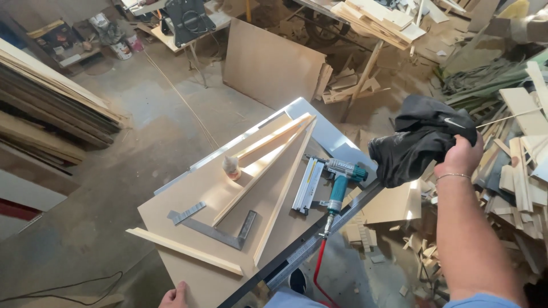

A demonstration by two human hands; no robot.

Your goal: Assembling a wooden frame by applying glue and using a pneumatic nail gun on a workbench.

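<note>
1. Your left hand (174, 296) rests on the near edge of the board (200, 197); only part of it shows, so you cannot tell whether it is flat or gripping.
2. Loose slat (184, 250), lying near the board's near-left corner.
3. Steel square (220, 230) and strip of nails (186, 213), flat on the board just behind the slat.
4. Nailer (328, 185), teal, at the board's right edge, its red hose (317, 274) dropping to the floor.
5. Triangle frame (274, 165), slats running toward the far corner, a glue bottle (230, 167) inside it.
6. Your right hand (459, 155), raised off the board's right side, clenched on a black cloth (416, 142).
7. Step, as judged: cloth handling, frame untouched. Next move calls for bringing the cloth down past the nailer without snagging it.
</note>
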